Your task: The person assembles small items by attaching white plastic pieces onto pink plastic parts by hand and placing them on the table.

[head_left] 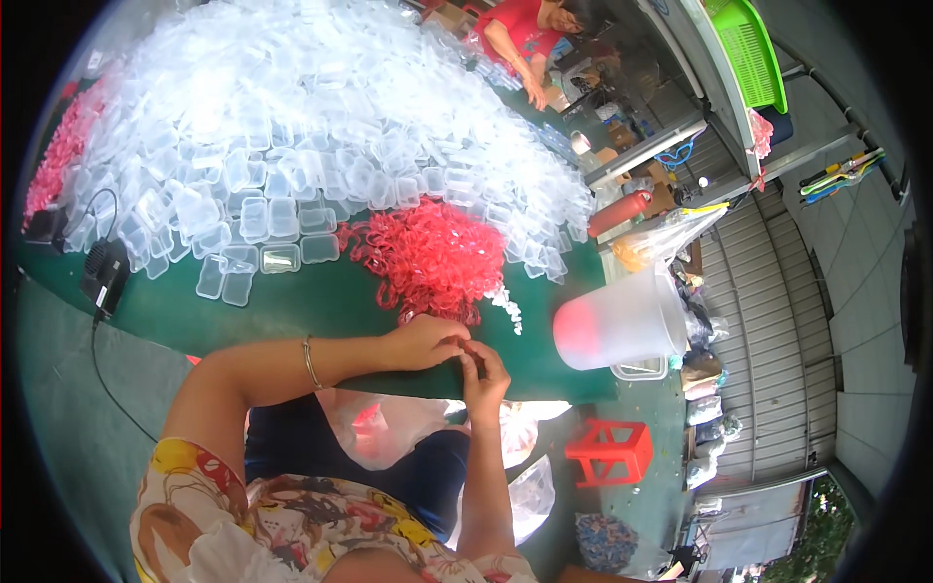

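Note:
My left hand (426, 342) and my right hand (485, 377) meet at the near edge of the green table (321, 325). The fingertips of both are pinched together, and whatever is between them is too small to make out. Just beyond my left hand lies a heap of small red plastic pieces (432, 255). A short trail of tiny white pieces (509, 311) runs from the right side of that heap. Behind it spreads a huge mound of clear plastic boxes (292, 107), several lying loose at its front.
A translucent bucket (627, 316) with something red inside leans at the table's right. A black device (105, 277) with a cable sits at the left edge. On the floor stands a red stool (610, 453). Across the table a person in red (520, 39) works.

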A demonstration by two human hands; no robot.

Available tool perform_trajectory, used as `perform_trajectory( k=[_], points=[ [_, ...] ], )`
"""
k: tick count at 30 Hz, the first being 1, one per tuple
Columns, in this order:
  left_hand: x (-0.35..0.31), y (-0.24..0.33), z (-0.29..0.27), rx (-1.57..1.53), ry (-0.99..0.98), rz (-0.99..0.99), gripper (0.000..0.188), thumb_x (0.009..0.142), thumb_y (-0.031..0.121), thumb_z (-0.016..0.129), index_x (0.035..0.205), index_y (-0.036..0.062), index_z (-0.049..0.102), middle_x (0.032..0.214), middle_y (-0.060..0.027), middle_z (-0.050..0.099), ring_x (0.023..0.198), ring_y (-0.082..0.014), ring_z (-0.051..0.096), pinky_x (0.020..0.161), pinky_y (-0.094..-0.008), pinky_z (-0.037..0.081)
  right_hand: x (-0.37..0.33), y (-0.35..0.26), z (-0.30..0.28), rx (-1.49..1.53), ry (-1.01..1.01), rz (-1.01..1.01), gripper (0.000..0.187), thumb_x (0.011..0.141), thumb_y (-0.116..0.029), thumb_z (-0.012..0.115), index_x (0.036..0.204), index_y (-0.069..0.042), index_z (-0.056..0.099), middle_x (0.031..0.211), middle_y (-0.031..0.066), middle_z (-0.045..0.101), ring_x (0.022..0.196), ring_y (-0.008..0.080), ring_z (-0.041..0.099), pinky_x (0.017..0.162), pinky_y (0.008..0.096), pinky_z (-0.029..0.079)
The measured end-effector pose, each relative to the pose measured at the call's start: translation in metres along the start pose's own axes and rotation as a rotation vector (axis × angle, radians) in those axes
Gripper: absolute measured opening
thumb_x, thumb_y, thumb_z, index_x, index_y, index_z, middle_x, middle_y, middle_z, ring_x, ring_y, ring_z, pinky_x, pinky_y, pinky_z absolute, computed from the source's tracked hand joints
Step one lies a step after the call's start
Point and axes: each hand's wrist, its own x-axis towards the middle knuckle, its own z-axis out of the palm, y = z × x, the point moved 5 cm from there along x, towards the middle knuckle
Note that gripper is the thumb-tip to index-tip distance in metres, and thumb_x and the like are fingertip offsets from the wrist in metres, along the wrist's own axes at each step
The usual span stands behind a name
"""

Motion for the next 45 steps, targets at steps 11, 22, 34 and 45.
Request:
perform_trajectory(
  k=[11, 22, 34, 45],
  points=[
    [-0.011, -0.006, 0.003, -0.171, -0.109, -0.24, 0.025, 0.081, 0.012, 0.062, 0.104, 0.0024, 0.061, 0.077, -0.0084, 0.064, 0.066, -0.0122, 0.061, 0.06, -0.0276, 0.048, -0.011, 0.025, 0.001, 0.377, -0.053, 0.215, 0.014, 0.081, 0.0, 0.065, 0.095, 0.0, 0.064, 0.089, 0.0046, 0.064, 0.079, 0.0099, 0.058, 0.071, 0.0225, 0.047],
    [0.003, -0.011, 0.005, 0.02, -0.148, -0.099, 0.024, 0.077, 0.012, 0.065, 0.097, 0.0019, 0.06, 0.078, -0.0121, 0.063, 0.069, -0.0212, 0.063, 0.063, -0.0321, 0.049, 0.042, 0.087, -0.057, -0.441, 0.166, 0.095, 0.014, 0.08, -0.006, 0.062, 0.093, -0.001, 0.065, 0.082, 0.0129, 0.063, 0.067, 0.0218, 0.062, 0.064, 0.031, 0.05],
    [-0.01, -0.009, 0.007, 0.04, -0.201, -0.143, 0.023, 0.078, 0.013, 0.066, 0.097, 0.0037, 0.059, 0.08, -0.0114, 0.063, 0.07, -0.0209, 0.063, 0.065, -0.033, 0.05, 0.044, 0.072, -0.04, -0.816, 0.115, -0.004, 0.007, 0.083, -0.011, 0.057, 0.087, -0.006, 0.059, 0.09, 0.0131, 0.059, 0.082, 0.0324, 0.057, 0.07, 0.0414, 0.047],
    [-0.009, -0.002, 0.007, 0.05, -0.184, -0.114, 0.023, 0.078, 0.013, 0.066, 0.098, 0.0034, 0.06, 0.079, -0.0104, 0.063, 0.07, -0.0173, 0.063, 0.064, -0.0297, 0.05, -0.004, 0.01, -0.031, -0.45, -0.147, -0.163, 0.006, 0.078, -0.001, 0.059, 0.082, 0.0, 0.062, 0.079, 0.016, 0.06, 0.072, 0.0337, 0.059, 0.065, 0.0402, 0.048]
  ],
)
